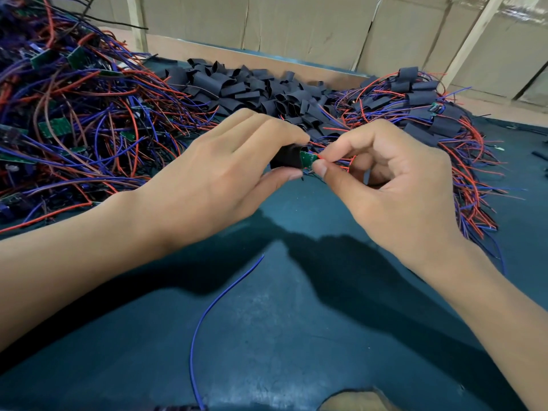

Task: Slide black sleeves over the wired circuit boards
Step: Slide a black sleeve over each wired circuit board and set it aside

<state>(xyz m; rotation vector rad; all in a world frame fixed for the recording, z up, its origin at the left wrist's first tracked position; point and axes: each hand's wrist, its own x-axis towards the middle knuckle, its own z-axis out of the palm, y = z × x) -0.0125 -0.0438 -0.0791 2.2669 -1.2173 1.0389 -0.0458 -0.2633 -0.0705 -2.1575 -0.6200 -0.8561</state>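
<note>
My left hand (pixel 213 170) pinches a black sleeve (pixel 286 158) between thumb and fingers above the table's middle. A small green circuit board (pixel 308 159) sticks out of the sleeve's right end, partly inside it. My right hand (pixel 394 185) grips the board's right edge and its red and blue wires with thumb and forefinger. A heap of empty black sleeves (pixel 267 90) lies behind my hands. Bare wired boards (pixel 56 126) are piled at the left. Boards with sleeves on them (pixel 424 105) lie at the right.
The teal table mat (pixel 296 321) stretches toward me, with one loose blue wire (pixel 213 310) curling across it. A low wooden edge (pixel 237 56) and cardboard panels (pixel 296 25) close the far side. A tan object (pixel 353 400) shows at the bottom edge.
</note>
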